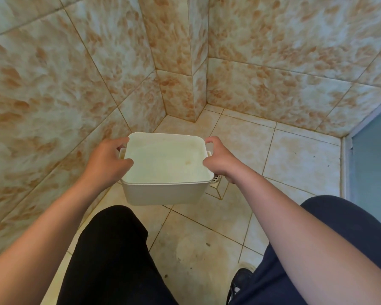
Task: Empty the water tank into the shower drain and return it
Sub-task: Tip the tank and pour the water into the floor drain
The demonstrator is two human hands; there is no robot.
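Centre frame: both hands, left hand [106, 162] and right hand [220, 160], fingers curled gripping white water tank [165, 166] | floor drain [215, 178] lower right of it | marbled wall tiles [53, 84], beige floor tiles [295, 159] | no legible writing

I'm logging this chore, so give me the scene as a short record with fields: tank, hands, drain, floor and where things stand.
tank: white tank, held level above the floor, open top up
left hand: left hand grips the tank's left side
right hand: right hand grips the tank's right side
drain: drain in the floor, mostly hidden behind the tank's right corner
floor: tiled floor, stained
water level: cannot tell
stage: not yet tipped
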